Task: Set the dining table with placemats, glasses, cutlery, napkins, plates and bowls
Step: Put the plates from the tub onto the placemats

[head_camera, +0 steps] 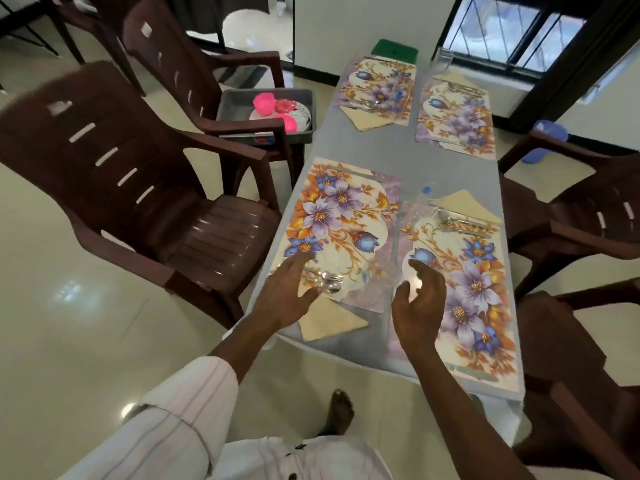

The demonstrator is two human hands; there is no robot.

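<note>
Four floral placemats lie on the grey table (408, 150). My left hand (287, 296) hovers with straight fingers over the near-left placemat (343, 220), beside its spoon and fork (327, 282) and folded beige napkin (329, 320). Between the two near placemats, my right hand (420, 303) curls thumb and fingers round a faint clear glass (411, 282). The near-right placemat (471, 278) has cutlery (457, 223), a napkin (465, 202) and a clear glass (427, 192) at its far end. Both far placemats (379, 88) (457, 119) carry cutlery and napkins, and a glass (441, 60) stands by the right one.
A grey bin (230, 105) holding pink bowls (263, 102) and plates sits on the far-left brown chair. Another brown chair (131, 188) stands close on the left, and two more on the right. A green box (394, 50) is at the table's far end. My bare foot (341, 410) is on the tiled floor.
</note>
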